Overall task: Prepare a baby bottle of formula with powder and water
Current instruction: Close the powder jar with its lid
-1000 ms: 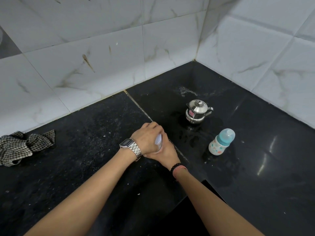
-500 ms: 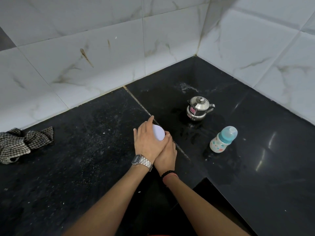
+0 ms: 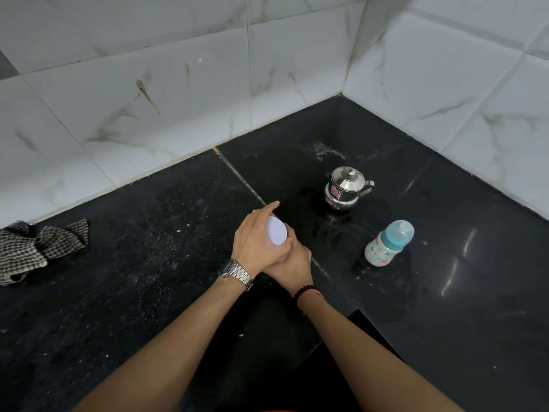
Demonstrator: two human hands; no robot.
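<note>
Left hand: left hand (image 3: 257, 242) curled round a white lid (image 3: 277, 232), thumb along its near edge, index finger stretched out toward the back wall; metal wristwatch (image 3: 236, 272) on the wrist.
Right hand: right hand (image 3: 292, 263) sits under and just behind the left, fingers wrapped round whatever carries the lid; that container is hidden by both hands, cannot tell what it is. Dark bead band (image 3: 304, 291) on the wrist.
Lid: round, flat, white, face tilted up toward the camera; over the middle of the countertop (image 3: 148, 292), beside the seam between its two slabs.
Baby bottle: baby bottle (image 3: 387, 243) with teal cap and printed white body, upright, right of the hands, apart from them, toward the counter's right side.
Steel pot: small lidded steel pot (image 3: 346, 187) with spout and handle, behind the bottle, toward the back corner of the counter.
Cloth: checked cloth (image 3: 35, 248) crumpled at the counter's left edge, by the tiled wall.
Counter surface: black stone, wet marks round the pot and bottle, pale specks across the left slab.
</note>
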